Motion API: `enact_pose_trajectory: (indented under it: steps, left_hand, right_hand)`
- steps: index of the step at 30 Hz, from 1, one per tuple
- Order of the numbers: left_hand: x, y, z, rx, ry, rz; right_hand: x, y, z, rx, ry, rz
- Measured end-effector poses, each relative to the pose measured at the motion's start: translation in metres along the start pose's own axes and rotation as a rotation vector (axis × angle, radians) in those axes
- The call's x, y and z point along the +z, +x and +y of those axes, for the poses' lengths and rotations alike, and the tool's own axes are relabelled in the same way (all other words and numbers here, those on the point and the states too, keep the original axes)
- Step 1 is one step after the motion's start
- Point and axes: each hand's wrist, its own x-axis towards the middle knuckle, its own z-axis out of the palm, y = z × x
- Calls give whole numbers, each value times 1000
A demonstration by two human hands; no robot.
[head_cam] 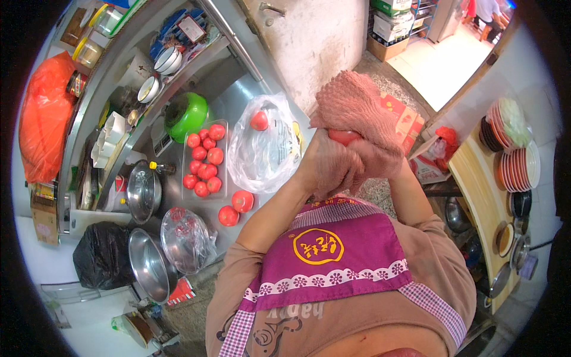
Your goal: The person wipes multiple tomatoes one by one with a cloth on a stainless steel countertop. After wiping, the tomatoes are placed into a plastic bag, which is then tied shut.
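Observation:
Before my chest, a red tomato (343, 136) shows between folds of a pink terry towel (357, 96). My left hand (332, 163), blurred and partly covered by the cloth, closes around the tomato. The towel wraps over my right hand (379, 156) and hides its fingers; it grips the cloth against the tomato. To the left, a clear plastic tray (225, 166) holds several tomatoes. Beside it a clear plastic bag (243, 172) lies spread open with one tomato (259, 121) in it. Two tomatoes (236, 207) rest on the steel counter (218, 238) nearer me.
On the counter stand a green bowl (186, 117), steel bowls (151, 265) and a plastic-covered bowl (187, 243) with red pieces. Shelves with jars (88, 52) rise at left. At right, a wooden board (473, 183) bears stacked plates (519, 167). Cartons (401, 118) stand beyond my hands.

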Motion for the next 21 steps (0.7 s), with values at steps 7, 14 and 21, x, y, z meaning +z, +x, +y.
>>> enact_pose_trajectory:
  steps: [7, 14, 21]
  left_hand:
    - [8, 4, 1, -158, -284, 37]
    - [7, 2, -2, -103, -369, 289]
    - [-46, -1, 66, -249, 1096, -207]
  right_hand:
    - [-1, 17, -4, -232, 20, -21]
    - [41, 13, -9, -16, 84, 609]
    - [-1, -1, -1, 7, -87, 304]
